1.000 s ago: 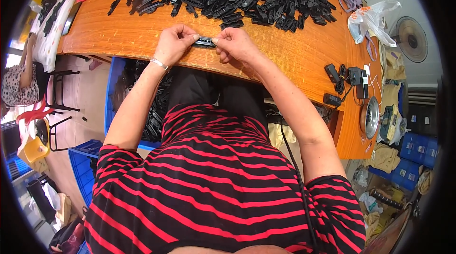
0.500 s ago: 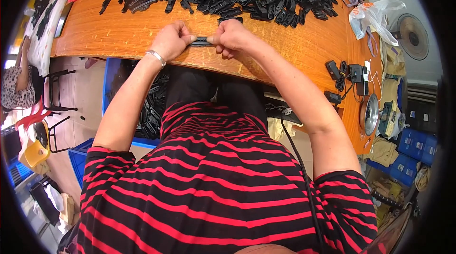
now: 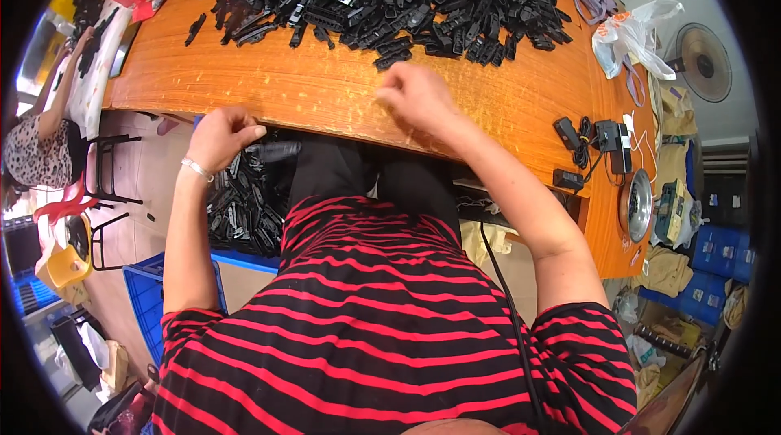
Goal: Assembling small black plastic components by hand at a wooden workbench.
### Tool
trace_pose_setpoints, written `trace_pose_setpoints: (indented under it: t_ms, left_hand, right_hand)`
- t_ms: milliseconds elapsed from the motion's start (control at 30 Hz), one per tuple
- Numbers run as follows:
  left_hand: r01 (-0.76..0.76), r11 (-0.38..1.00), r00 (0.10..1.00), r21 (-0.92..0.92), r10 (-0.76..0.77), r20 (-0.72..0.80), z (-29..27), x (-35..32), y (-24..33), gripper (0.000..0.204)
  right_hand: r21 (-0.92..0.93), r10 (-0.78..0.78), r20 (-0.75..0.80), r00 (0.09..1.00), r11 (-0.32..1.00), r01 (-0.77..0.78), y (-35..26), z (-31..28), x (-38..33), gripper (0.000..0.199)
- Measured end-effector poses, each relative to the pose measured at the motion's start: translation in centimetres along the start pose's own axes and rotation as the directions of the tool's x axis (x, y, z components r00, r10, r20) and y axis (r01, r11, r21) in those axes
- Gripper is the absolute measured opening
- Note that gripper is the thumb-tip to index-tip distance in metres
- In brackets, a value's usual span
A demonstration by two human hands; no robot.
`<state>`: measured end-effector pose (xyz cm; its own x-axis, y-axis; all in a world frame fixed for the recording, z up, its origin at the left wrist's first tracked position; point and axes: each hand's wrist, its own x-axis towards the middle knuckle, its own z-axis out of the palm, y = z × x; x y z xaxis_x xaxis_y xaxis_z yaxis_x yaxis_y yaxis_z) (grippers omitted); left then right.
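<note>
My left hand [image 3: 221,139] is past the table's front edge, above a bin of black plastic clips. Its thumb stands apart from the curled fingers, and nothing shows in its grip. Just beyond the thumb, a motion-blurred black plastic clip [image 3: 275,151] is in the air over the bin, apart from the hand. My right hand [image 3: 416,98] is above the tabletop, slightly smeared by motion, with thumb and forefinger a little apart and nothing visible between them. Nearest to it lie a few black clips [image 3: 394,53] at the near edge of a large pile [image 3: 407,0].
The wooden table [image 3: 317,85] curves around in front of me. Below its edge stands a blue crate [image 3: 146,297]. Black adapters with cables [image 3: 598,138] and a metal bowl [image 3: 636,206] lie on the right, near a fan [image 3: 701,63]. Another person [image 3: 53,138] works at far left.
Both hands have parted from the clip they held at the table edge. My left hand moved left and nearer, over the bin, where a clip is now loose. My right hand moved slightly right.
</note>
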<state>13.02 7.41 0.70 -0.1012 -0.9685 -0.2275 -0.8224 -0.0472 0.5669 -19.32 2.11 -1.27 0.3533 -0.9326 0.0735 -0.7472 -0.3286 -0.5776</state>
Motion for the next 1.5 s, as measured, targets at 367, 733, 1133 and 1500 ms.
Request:
trace_pose_setpoints:
  t_ms: [367,733,1133,1500]
  left_hand:
    - [-0.423,0.798,0.648,0.429,0.597,-0.473,3.0,11.4,6.4,0.030]
    - [-0.350,0.871,0.796,0.345,0.471,-0.381,3.5,13.5,6.7,0.018]
    - [0.116,0.285,0.992,-0.952,0.012,0.125,8.0,6.9,7.8,0.022]
    - [0.011,0.495,1.000,-0.869,0.011,0.019,6.3,5.6,7.6,0.021]
  right_hand:
    - [-0.362,-0.252,-0.148,0.956,0.914,0.184,2.0,0.4,1.6,0.016]
    - [-0.230,-0.329,-0.084,0.941,0.925,0.302,-2.3,3.8,0.1,0.018]
    - [0.275,-0.129,-0.357,0.925,0.932,0.236,-3.2,3.4,1.7,0.028]
    - [0.613,0.144,0.166,0.976,0.760,-0.216,-2.3,0.7,1.2,0.017]
